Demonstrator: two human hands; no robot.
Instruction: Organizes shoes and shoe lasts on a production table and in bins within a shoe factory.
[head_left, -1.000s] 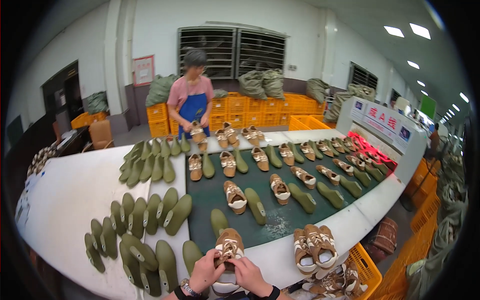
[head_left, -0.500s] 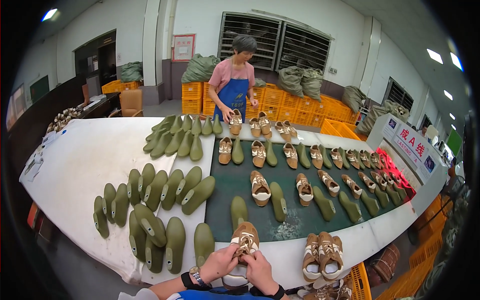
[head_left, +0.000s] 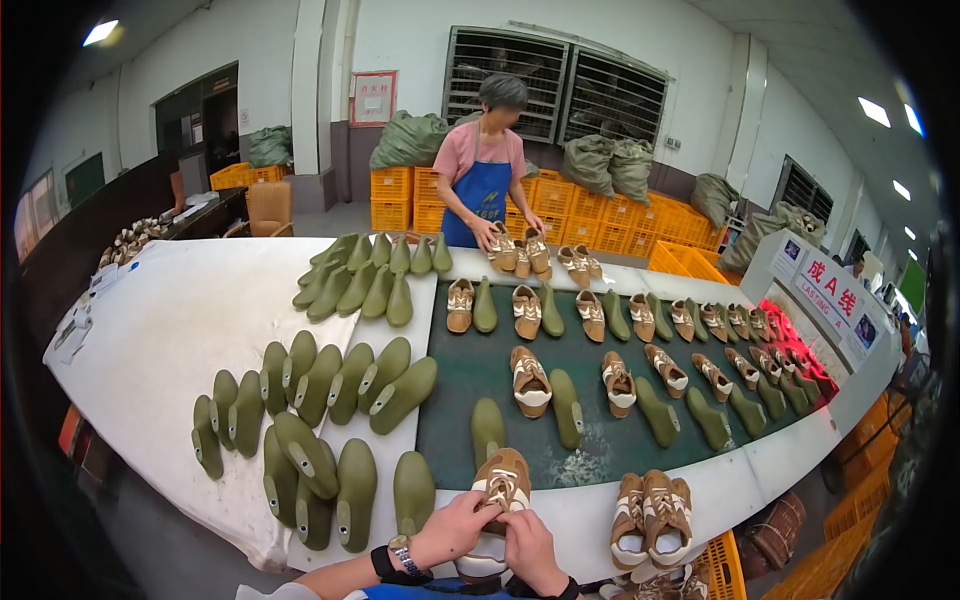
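At the near edge of the table, both my hands are closed on a brown sneaker [head_left: 506, 476] with white stripes, its toe pointing away from me. The fingers of my left hand [head_left: 455, 530] and my right hand [head_left: 532, 550] meet around the laces and tongue; the exact grip is partly hidden. A pale heel part shows between my wrists. Just beyond the toe lies a green shoe last [head_left: 488, 428]; another last [head_left: 413, 492] lies left of my left hand. To the right of my right hand stand several brown sneakers [head_left: 665, 510] close together.
Many green lasts [head_left: 357, 490] cover the white table [head_left: 140, 400] on the left. Sneakers and lasts alternate in rows on the green conveyor belt [head_left: 480, 370]. Across it, a co-worker in a blue apron [head_left: 480, 195] handles sneakers. Orange crates [head_left: 392, 200] line the wall.
The co-worker has set a sneaker beside the others on the far ledge and leans right, both hands at them. My hands stay on the sneaker's laces; the view has shifted slightly.
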